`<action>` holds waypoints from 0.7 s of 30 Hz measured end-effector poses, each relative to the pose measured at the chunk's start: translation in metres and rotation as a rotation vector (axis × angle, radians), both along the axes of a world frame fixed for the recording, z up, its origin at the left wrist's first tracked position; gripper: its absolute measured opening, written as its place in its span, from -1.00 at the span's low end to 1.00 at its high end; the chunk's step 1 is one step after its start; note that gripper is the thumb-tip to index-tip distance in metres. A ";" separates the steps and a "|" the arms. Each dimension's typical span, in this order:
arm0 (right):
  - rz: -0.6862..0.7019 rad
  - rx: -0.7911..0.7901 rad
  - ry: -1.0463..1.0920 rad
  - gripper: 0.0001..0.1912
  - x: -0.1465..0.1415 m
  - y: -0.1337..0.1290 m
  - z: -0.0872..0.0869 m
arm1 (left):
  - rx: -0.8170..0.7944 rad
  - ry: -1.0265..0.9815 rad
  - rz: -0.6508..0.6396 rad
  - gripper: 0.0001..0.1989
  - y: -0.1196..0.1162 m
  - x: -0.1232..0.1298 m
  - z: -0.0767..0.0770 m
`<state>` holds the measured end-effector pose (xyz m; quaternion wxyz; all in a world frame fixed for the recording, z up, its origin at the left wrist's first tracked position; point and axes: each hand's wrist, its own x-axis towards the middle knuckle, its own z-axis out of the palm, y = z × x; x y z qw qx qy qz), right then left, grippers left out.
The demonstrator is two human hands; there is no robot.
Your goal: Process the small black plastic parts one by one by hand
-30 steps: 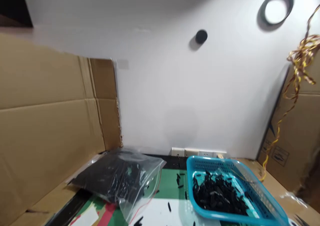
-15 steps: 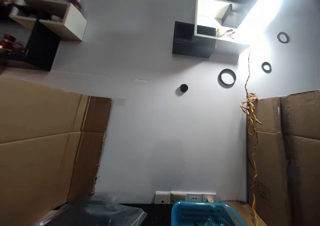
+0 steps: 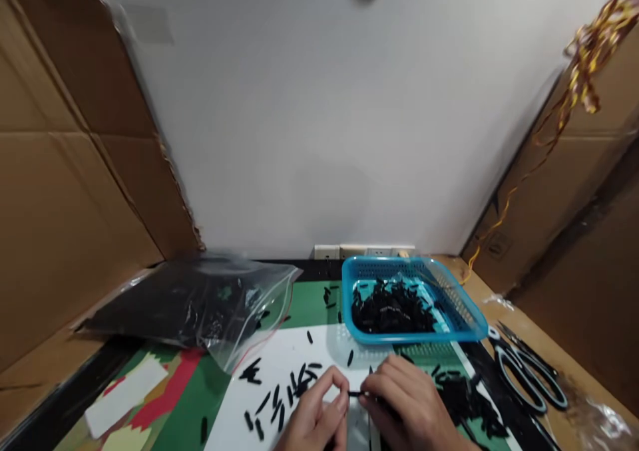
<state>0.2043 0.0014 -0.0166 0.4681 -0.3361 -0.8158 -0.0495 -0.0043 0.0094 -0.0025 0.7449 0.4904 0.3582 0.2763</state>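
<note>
Black and short, one small piece (image 3: 355,393) is held between the two hands, above the near part of a white sheet (image 3: 284,344). The left hand (image 3: 322,414) pinches its left end with the thumb and the forefinger; the right hand (image 3: 412,404) has its fingers bent and pressed together at the other end — how its thumb lies, I cannot tell well. Something thin and pale shows just below the right hand, too hidden to name. On the sheet, to the left of the hands, loose black pieces (image 3: 278,398) lie scattered, and to the right of them is a dense dark heap (image 3: 466,401). Beyond the hands, on the far right, stands a blue basket (image 3: 414,337) with many more black pieces inside. To the right of the heap lie scissors (image 3: 524,371), their handles toward the near side. On the far left rests a clear plastic bag (image 3: 180,304) with dark contents — a red line runs along its edge. Cardboard (image 3: 64,191) rises at the left, and behind everything is a pale wall (image 3: 324,105).
</note>
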 end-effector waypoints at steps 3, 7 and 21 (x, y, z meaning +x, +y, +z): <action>0.013 -0.170 0.029 -0.84 0.003 -0.006 0.004 | -0.048 0.028 -0.033 -0.49 -0.005 0.004 0.000; 0.059 -0.245 0.057 -0.90 0.009 -0.011 0.014 | -0.048 -0.007 -0.048 -0.58 -0.008 0.006 0.008; 0.096 -0.394 0.118 -0.89 0.021 -0.009 0.015 | -0.054 -0.016 -0.048 -0.65 -0.006 0.009 0.009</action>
